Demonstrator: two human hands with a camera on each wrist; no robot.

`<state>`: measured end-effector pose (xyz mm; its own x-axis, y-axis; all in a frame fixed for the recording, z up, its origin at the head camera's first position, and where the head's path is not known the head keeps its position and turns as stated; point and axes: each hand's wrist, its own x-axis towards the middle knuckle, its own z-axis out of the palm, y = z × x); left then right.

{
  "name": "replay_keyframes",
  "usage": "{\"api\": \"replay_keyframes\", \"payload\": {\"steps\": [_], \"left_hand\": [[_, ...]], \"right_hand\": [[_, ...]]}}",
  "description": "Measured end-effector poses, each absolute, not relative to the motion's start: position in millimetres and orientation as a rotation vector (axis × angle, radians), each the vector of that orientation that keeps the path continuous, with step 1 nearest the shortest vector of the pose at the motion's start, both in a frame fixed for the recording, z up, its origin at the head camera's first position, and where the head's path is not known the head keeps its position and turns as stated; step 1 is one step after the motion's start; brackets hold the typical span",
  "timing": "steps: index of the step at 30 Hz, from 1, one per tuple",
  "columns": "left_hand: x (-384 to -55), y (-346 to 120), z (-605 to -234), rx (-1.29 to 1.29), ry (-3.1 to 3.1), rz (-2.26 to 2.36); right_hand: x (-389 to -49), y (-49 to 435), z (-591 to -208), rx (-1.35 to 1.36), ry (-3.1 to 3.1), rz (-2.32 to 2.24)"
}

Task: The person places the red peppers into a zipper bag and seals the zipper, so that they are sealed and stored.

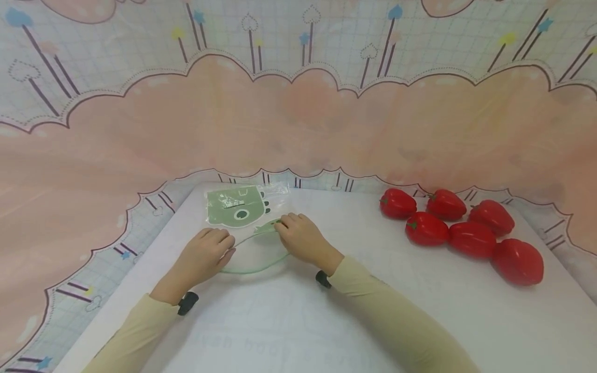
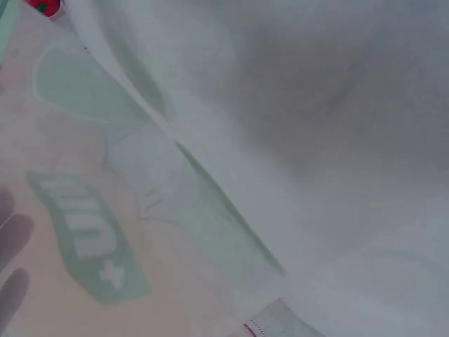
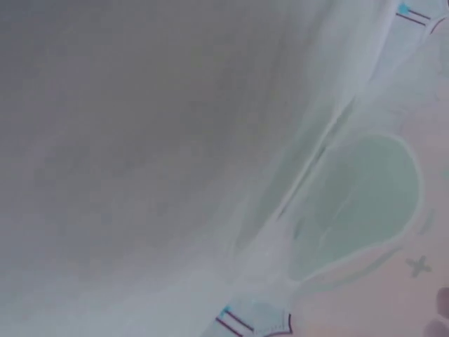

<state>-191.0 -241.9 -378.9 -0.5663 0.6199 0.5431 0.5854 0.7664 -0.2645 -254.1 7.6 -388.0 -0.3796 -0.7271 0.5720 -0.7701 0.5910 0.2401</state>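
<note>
A see-through plastic bag [image 1: 254,272] with a green edge spans the gap between both hands, its mouth spread into a curved loop. My left hand [image 1: 205,254] pinches the loop's left side, and my right hand [image 1: 302,238] pinches the right side with fingers curled over the edge. Just beyond the hands, a green animal print [image 1: 235,206] with one eye lies under shiny clear film. Through milky film in the left wrist view show a green patch [image 2: 105,246] and a few fingertips [image 2: 14,235]. A rounded green patch [image 3: 361,203] shows in the right wrist view.
Several red bell peppers [image 1: 426,229] lie grouped on the right of the white table [image 1: 373,321]. Cloth printed with pink clouds [image 1: 298,124] hangs behind and around the table. Black wrist straps [image 1: 188,303] sit at both cuffs.
</note>
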Motion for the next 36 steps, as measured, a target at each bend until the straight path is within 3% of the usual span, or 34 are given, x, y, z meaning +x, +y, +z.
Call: {"api": "replay_keyframes", "payload": {"steps": [8, 19, 36], "left_hand": [[-178.2, -225.5, -369.4, -0.959, -2.313, 0.083], [-156.2, -200.9, -362.6, -0.650, -2.217, 0.080], [-155.5, -183.0, -356.0, -0.617, -2.268, 0.133]], "right_hand": [[-259.8, 24.9, -384.0, 1.253, -2.022, 0.104], [-273.0, 35.3, -384.9, 1.261, -1.948, 0.100], [-304.6, 36.0, -380.8, 1.266, -1.867, 0.103]]}}
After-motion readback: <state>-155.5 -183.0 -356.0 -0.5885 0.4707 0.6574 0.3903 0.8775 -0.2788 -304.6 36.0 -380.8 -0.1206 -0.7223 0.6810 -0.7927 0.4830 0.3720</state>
